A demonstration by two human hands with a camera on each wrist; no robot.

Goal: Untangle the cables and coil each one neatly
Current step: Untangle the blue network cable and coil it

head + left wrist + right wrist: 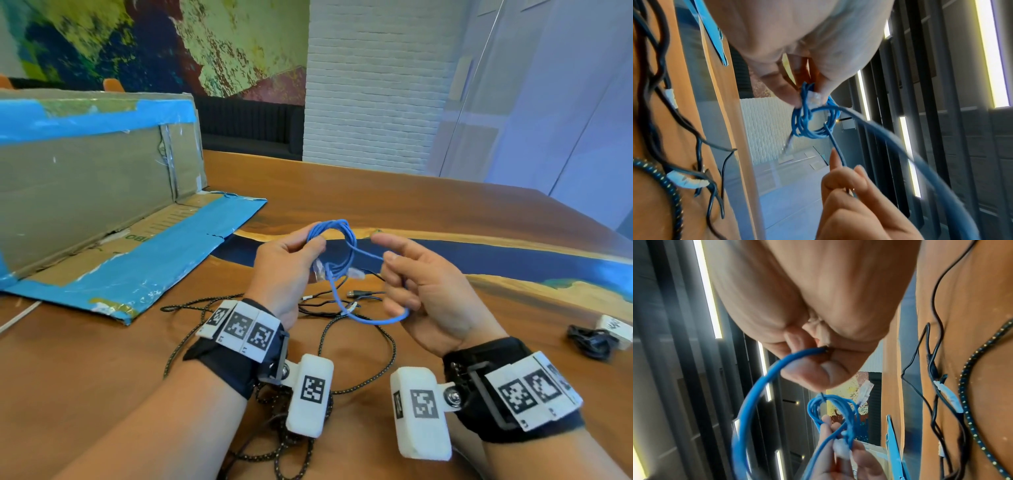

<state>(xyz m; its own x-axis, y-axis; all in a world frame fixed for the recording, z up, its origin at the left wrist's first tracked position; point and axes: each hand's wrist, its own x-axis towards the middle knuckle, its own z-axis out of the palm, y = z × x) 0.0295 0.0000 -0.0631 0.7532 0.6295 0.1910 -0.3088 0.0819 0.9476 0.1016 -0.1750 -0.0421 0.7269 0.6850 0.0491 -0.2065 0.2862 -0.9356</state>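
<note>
While pinched between fingers (313, 245), blue cable (337, 240)

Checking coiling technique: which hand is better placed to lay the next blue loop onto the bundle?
Right. The right hand pinches the free run of the thin blue network cable, while the left hand is occupied gripping the finished coil.

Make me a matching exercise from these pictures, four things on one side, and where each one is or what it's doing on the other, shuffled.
Things:
1. blue cable
2. braided cable
3. cardboard box
4. right hand

Places or states:
A. stands at the table's far left, patched with blue tape
B. its coil is gripped in the left hand
C. lies loose on the wooden table
D. pinches a loose loop of blue cable

Pairs: 1-B, 2-C, 3-A, 4-D
</note>
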